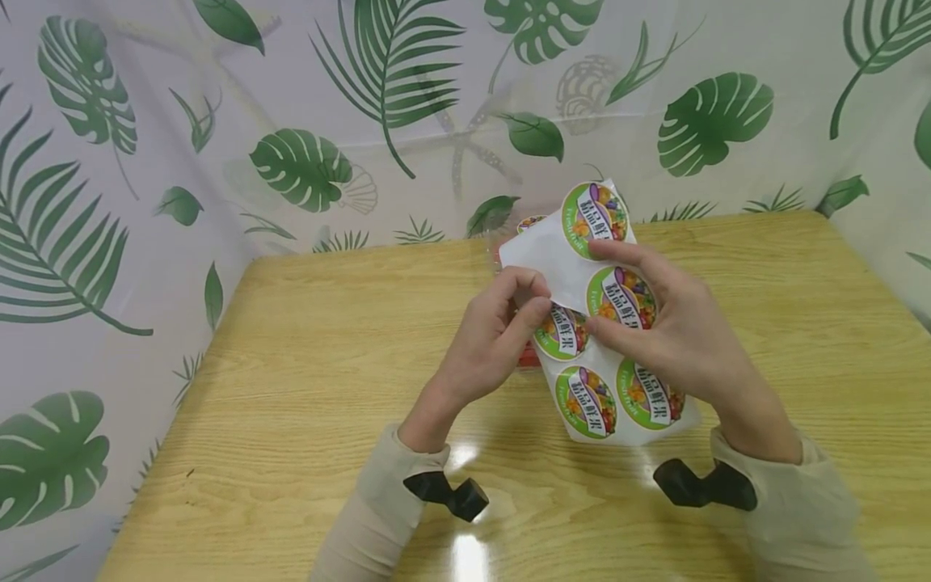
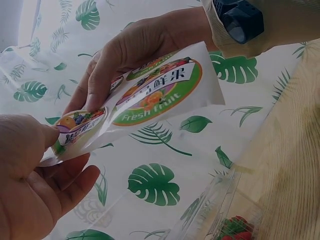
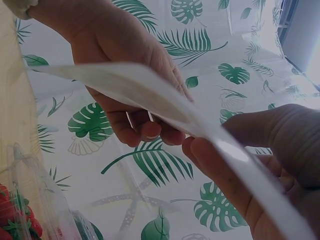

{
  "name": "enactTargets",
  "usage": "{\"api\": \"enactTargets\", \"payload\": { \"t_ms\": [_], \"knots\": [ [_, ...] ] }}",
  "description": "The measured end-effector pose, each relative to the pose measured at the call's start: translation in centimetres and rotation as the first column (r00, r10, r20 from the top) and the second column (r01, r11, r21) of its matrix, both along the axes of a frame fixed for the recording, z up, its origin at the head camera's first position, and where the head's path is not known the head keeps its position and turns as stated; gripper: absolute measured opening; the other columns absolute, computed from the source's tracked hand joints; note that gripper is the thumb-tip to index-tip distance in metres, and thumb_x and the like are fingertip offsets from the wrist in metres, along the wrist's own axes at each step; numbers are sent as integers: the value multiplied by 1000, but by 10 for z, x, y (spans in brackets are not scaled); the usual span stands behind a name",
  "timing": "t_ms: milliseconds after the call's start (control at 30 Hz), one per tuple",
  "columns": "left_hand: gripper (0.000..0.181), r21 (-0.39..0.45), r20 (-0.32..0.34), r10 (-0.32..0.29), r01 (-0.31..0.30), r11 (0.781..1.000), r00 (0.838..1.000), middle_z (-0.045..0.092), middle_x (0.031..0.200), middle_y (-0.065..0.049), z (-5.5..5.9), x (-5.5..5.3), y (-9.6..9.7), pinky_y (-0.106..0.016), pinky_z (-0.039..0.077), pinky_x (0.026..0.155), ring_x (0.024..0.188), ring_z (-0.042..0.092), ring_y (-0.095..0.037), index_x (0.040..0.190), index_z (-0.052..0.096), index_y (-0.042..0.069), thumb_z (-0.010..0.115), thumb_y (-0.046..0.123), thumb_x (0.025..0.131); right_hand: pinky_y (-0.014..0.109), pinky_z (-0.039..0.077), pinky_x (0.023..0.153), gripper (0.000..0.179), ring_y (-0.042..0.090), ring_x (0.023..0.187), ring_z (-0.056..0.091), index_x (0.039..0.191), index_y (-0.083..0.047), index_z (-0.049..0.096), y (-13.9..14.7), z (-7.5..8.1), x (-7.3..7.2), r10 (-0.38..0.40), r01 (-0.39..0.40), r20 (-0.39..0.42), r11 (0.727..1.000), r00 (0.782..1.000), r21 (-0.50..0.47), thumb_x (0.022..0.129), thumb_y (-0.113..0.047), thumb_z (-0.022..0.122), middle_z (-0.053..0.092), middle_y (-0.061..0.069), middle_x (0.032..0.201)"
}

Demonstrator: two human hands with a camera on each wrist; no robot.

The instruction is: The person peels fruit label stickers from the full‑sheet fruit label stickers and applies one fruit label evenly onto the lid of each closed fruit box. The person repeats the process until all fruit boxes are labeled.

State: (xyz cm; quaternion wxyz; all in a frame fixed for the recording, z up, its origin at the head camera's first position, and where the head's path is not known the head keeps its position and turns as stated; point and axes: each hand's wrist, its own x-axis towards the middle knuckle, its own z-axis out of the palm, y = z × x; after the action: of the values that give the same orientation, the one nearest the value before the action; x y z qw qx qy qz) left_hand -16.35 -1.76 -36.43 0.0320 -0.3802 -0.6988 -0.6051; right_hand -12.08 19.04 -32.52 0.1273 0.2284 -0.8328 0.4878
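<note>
A white sheet of round "Fresh Fruit" stickers (image 1: 598,343) is held up between both hands, its upper left area blank and a little bent. My left hand (image 1: 490,335) pinches the sheet's left edge with thumb and index finger, beside a sticker (image 1: 563,333). On the other side my right hand (image 1: 680,323) grips the sheet, thumb and index finger spread over the front. In the left wrist view the left thumb lies against a sticker (image 2: 82,125) where the sheet curves. Only the sheet's back and edge (image 3: 165,102) show in the right wrist view.
Behind the sheet stands a clear plastic box (image 2: 200,212) with strawberries (image 2: 239,227), mostly hidden from the head view. The wooden table (image 1: 313,364) meets a leaf-patterned cloth (image 1: 436,186) at its back and left. Black cameras (image 1: 465,497) sit at both wrists.
</note>
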Motion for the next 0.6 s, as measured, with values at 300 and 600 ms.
{"api": "enactTargets", "payload": {
  "t_ms": [300, 600],
  "knots": [
    [8, -22, 4, -3, 4, 1000, 1000, 55, 94, -14, 3, -1, -3, -30, 52, 68, 81, 54, -10, 110, 49, -3, 48, 1, 103, 21, 56, 60, 70, 6, 79, 63, 144, -5, 47, 0, 1, 0, 4, -4, 11, 1000, 1000, 4, 81, 10, 74, 59, 16, 124],
    [5, -136, 90, -63, 75, 988, 994, 60, 87, -15, 6, 0, -8, -23, 50, 64, 73, 58, -14, 109, 42, 5, 42, 10, 107, 20, 55, 58, 72, 6, 77, 62, 145, -4, 45, 1, -1, -2, -34, 32, 27, 999, 999, 41, 81, 9, 76, 58, 20, 124]
  ]
}}
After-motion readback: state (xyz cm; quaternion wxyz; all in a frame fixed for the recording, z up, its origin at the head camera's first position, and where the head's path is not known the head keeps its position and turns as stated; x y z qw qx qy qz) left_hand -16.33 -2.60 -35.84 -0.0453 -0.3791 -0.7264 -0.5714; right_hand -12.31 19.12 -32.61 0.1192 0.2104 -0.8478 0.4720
